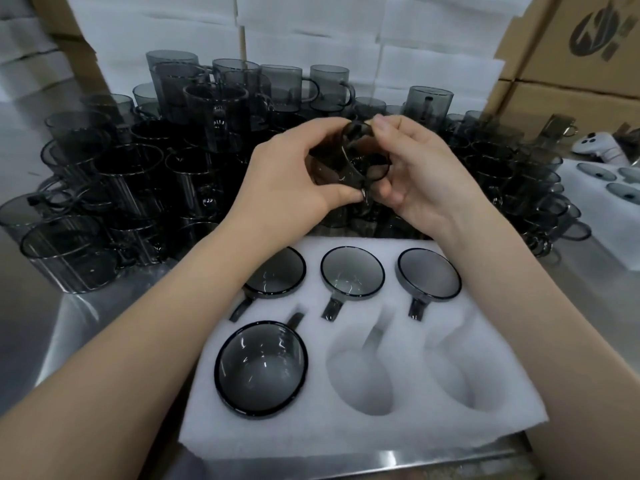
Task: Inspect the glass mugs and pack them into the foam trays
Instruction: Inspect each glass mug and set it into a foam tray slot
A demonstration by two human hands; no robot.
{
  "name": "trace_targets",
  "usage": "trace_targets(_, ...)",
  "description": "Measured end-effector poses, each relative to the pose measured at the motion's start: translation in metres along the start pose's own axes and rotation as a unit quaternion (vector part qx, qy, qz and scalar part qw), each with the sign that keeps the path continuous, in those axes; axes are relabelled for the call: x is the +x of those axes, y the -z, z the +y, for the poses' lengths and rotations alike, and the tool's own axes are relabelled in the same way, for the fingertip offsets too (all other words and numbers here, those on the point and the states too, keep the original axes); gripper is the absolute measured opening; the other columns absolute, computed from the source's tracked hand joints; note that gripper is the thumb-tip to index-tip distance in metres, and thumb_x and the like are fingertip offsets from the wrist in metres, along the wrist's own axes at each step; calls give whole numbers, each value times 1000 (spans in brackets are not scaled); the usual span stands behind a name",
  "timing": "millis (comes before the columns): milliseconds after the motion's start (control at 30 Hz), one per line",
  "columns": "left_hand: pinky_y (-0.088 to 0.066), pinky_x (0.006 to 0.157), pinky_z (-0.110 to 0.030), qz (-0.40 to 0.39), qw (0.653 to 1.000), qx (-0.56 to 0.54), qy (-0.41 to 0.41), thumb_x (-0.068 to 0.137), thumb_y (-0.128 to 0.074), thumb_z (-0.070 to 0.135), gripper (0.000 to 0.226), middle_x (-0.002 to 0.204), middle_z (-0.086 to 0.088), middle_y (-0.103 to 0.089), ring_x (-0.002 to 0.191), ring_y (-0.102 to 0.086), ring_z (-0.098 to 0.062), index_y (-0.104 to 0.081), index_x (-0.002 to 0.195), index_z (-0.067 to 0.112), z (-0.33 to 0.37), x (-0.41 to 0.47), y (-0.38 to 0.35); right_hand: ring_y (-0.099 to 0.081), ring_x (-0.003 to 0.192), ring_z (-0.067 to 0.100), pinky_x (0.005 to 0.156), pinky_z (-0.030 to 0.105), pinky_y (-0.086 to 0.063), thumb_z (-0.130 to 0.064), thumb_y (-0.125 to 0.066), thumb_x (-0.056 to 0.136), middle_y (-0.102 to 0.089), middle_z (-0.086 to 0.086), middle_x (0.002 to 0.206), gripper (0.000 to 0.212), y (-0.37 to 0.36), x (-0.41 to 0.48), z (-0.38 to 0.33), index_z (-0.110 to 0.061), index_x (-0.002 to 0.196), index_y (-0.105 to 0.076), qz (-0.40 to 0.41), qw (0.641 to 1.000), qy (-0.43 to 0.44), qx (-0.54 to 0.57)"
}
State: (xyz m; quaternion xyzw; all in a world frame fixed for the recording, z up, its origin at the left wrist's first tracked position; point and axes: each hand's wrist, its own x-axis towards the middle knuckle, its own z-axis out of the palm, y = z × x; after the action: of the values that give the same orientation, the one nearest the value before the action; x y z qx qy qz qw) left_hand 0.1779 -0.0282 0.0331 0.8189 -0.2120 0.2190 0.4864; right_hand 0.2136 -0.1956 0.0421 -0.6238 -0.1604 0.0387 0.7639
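Observation:
I hold one smoky grey glass mug (pixel 341 168) tilted in the air above the far edge of the white foam tray (pixel 363 431). My left hand (pixel 294 174) grips its body from the left. My right hand (pixel 419 168) holds it from the right, thumb on the rim, fingers by the handle. Several mugs sit in the tray's pockets: three in the far row (pixel 353 271) and one at the near left (pixel 261 368). The near middle pocket (pixel 363 372) and near right pocket (pixel 460 368) hold nothing.
A dense crowd of loose grey mugs (pixel 138 174) covers the metal table behind the tray, some stacked. White foam sheets (pixel 311 29) pile up at the back. Cardboard boxes (pixel 571 46) stand at the right, with another foam tray (pixel 609 216) holding mugs.

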Motion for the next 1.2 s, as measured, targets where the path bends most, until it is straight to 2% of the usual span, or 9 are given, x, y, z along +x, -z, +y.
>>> trace_targets(100,-53,92,-38,33,999,-30,8,63,-80,27,61,106,15,-68,94,-66,-8,-63,122,25,-1,1,1,-55,51,6,45,14,-45,-17,-59,84,-64,0,93,30,7,-1,-1,-18,114,-62,-91,987,-47,122)
trace_targets(200,-54,91,-36,46,998,-47,19,64,-79,27,57,105,14,-68,95,-66,-7,-64,119,25,-3,1,2,-59,57,5,51,14,-48,-9,-65,76,-61,2,95,44,7,-2,-1,-16,119,-60,-127,985,-33,117)
trace_targets(333,-52,87,-26,46,999,-19,22,61,-80,31,52,97,19,-68,86,-62,2,-66,111,34,-4,1,3,-52,50,8,43,19,-41,-6,-72,76,-62,0,89,39,1,-1,3,-18,110,-59,-84,996,27,-10)
trace_targets(567,-36,85,0,20,996,86,-21,61,-87,30,65,102,19,-61,96,-53,4,-64,121,28,-4,0,-2,-45,38,11,33,22,-33,-43,-68,82,-62,-12,65,28,-7,-1,5,-21,88,-52,40,975,90,-198)
trace_targets(733,-51,93,-26,43,999,-15,13,62,-82,40,58,103,16,-66,98,-62,4,-53,111,30,-3,0,-2,-50,49,17,39,23,-39,-44,-36,104,-67,2,87,39,-1,2,1,-18,109,-64,-9,1000,7,-22)
trace_targets(833,-48,99,-47,50,991,-121,31,65,-76,44,54,110,0,-69,109,-65,-17,-44,105,29,-5,-1,0,-62,66,22,55,31,-53,-50,-26,103,-68,3,92,50,2,-1,0,-21,129,-58,-115,991,-63,3)
trace_targets(1000,-44,104,-51,4,985,-168,27,76,-75,30,55,121,-5,-63,116,-60,-19,-37,114,25,-7,-2,0,-66,99,27,85,42,-55,-36,-37,101,-62,11,120,44,3,-4,-2,-17,139,-45,-177,981,-41,63)
trace_targets(1100,-42,109,-42,5,994,-105,6,71,-77,28,79,142,-4,-46,129,-50,-15,-32,137,24,-4,-2,0,-66,76,20,63,30,-57,-27,-45,98,-63,8,106,36,2,-4,0,-13,131,-49,-114,993,21,31)
trace_targets(1200,-38,109,-28,12,996,32,-84,76,-76,15,70,133,-3,-50,125,-48,-11,-45,139,11,-4,-3,-2,-63,60,19,45,25,-50,-27,-58,90,-62,7,92,23,-3,-4,2,-16,110,-58,-64,996,52,-17)
